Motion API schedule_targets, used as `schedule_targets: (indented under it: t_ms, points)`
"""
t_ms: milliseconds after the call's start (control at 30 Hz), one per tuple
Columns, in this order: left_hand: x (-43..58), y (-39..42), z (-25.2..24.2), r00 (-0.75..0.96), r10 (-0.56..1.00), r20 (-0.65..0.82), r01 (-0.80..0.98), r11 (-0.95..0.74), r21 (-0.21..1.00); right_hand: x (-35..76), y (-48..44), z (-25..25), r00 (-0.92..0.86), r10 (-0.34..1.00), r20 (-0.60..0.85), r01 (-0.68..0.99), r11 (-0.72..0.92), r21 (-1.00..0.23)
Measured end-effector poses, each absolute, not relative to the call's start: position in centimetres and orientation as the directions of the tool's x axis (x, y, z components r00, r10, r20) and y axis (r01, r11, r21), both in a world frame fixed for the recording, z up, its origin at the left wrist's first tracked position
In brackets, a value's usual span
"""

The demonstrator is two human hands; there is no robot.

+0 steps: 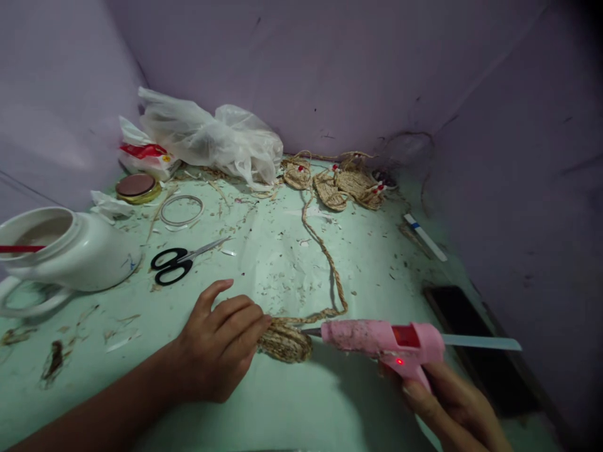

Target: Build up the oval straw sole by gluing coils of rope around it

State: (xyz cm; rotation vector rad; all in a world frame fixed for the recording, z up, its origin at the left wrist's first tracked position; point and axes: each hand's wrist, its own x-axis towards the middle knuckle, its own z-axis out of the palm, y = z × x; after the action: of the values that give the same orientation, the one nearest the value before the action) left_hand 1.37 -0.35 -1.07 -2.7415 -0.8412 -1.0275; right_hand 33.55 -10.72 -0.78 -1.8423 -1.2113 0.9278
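Near the front edge of the worktop (292, 411), the left hand (223, 344) holds the coiled rope (288, 343), covering its left end. The right hand (450, 405), cut off below, grips a pink glue gun (358, 336); whether its nozzle (313, 331) touches the rope is hard to tell. By the worktop's right edge, a dark slab (452, 307) lies partly hidden behind gun and hand.
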Motion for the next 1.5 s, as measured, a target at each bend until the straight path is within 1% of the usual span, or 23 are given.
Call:
schedule_targets:
  t_ms: [133, 333, 467, 600, 933, 1100, 1233, 1333, 1400, 1467, 1500]
  points:
    - [1.5, -0.2, -1.1, 0.610, 0.458, 0.647, 0.523, -0.846, 0.106, 33.8, -11.0, -1.1, 0.271, 0.929, -0.252, 0.363, -0.341, -0.867]
    - [1.3, 0.0, -1.3, 0.624, 0.435, 0.649, 0.509, -0.856, 0.084, 34.0, -11.5, -1.3, 0.290, 0.916, -0.278, 0.328, -0.368, -0.870]
    - [1.3, 0.1, -1.4, 0.620, 0.429, 0.657, 0.505, -0.859, 0.085, 33.3, -11.9, -1.5, 0.352, 0.907, -0.231, 0.329, -0.351, -0.876]
    - [1.3, 0.1, -1.3, 0.622, 0.432, 0.653, 0.510, -0.857, 0.081, 32.8, -12.0, -1.5, 0.390, 0.902, -0.186, 0.371, -0.339, -0.865]
    - [1.2, 0.1, -1.3, 0.618, 0.457, 0.640, 0.536, -0.840, 0.083, 32.2, -11.9, -1.3, 0.350, 0.926, -0.139, 0.398, -0.281, -0.873]
    - [1.3, 0.2, -1.2, 0.617, 0.455, 0.642, 0.537, -0.840, 0.079, 32.1, -12.2, -1.6, 0.335, 0.932, -0.138, 0.395, -0.272, -0.877]
    - [1.3, 0.2, -1.1, 0.608, 0.473, 0.638, 0.537, -0.836, 0.108, 32.4, -12.2, -1.5, 0.321, 0.936, -0.144, 0.376, -0.266, -0.888]
    - [1.0, 0.2, -1.1, 0.596, 0.506, 0.624, 0.555, -0.820, 0.136, 32.8, -11.2, -0.6, 0.236, 0.954, -0.186, 0.323, -0.257, -0.911]
    - [0.7, -0.1, -1.0, 0.603, 0.527, 0.599, 0.563, -0.813, 0.148, 32.9, -9.8, 0.1, 0.218, 0.955, -0.202, 0.208, -0.247, -0.946]
    - [0.4, -0.5, -1.0, 0.615, 0.568, 0.547, 0.579, -0.796, 0.176, 33.0, -7.8, 0.7, 0.328, 0.921, -0.212, 0.068, -0.247, -0.967]
    - [0.3, -0.8, -1.0, 0.621, 0.591, 0.515, 0.586, -0.786, 0.195, 33.0, -6.7, 0.8, 0.411, 0.884, -0.224, 0.028, -0.257, -0.966]
